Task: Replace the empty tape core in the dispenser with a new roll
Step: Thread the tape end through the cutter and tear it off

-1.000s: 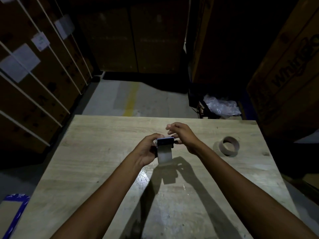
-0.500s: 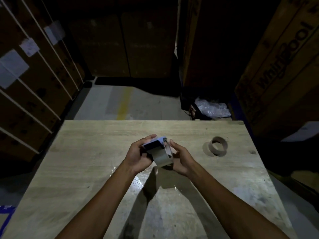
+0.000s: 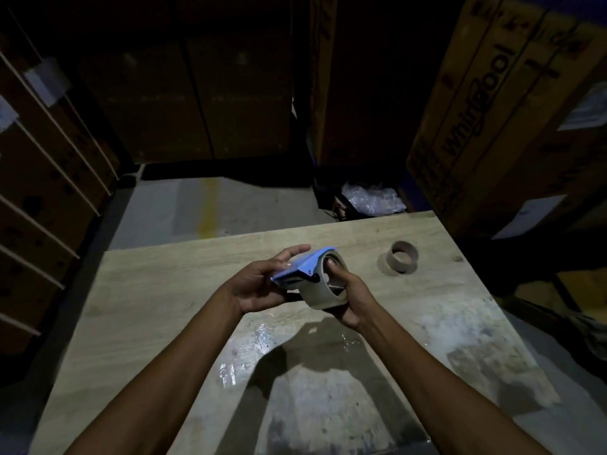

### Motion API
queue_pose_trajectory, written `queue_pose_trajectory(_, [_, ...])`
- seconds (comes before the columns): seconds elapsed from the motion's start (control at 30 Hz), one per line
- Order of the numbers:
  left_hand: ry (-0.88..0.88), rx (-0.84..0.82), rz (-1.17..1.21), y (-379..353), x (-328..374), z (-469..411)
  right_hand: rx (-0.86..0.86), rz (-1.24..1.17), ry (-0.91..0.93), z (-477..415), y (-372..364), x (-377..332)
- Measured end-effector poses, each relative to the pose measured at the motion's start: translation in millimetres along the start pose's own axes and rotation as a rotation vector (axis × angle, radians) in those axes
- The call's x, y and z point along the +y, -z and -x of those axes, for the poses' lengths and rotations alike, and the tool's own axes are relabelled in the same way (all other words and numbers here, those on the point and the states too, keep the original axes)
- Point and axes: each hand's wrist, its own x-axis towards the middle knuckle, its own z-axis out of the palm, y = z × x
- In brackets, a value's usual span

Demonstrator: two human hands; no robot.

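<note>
**New roll sits in the dispenser, held in both my hands**

I hold the blue dispenser (image 3: 303, 267) above the middle of the wooden table (image 3: 157, 310), tilted, with its flat blue end toward my left. The new roll (image 3: 323, 290) of pale tape sits in its round end, toward my right.

My left hand (image 3: 259, 284) is cupped under the dispenser's flat end, fingers partly curled, with the forefinger stretched out along its far edge. My right hand (image 3: 349, 293) is wrapped around the roll from the right side, and its thumb presses into the hub at the middle of the roll.

The empty core (image 3: 403, 256), a brown cardboard ring, lies on the table well apart to the right, near the far edge. Behind the table stand big cardboard boxes (image 3: 486, 103), and crumpled clear plastic (image 3: 371, 198) lies on the floor between them.
</note>
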Motion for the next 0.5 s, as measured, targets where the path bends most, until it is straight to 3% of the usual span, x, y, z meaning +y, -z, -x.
queue_pose_trajectory(0.27, [0.143,0.100,-0.415,15.3,13.4,19.1,0.176,0.039,0.253,20.5,1.2,5.5])
queue_pose_trajectory(0.4, [0.072,0.264,-0.603,15.9,9.1,20.3,0.172,0.046,0.339,31.4,6.3,1.8])
queue_pose_trajectory(0.5, [0.004,0.243,-0.576,8.8,-3.0,15.7,0.190,0.025,0.356,34.6,9.4,1.8])
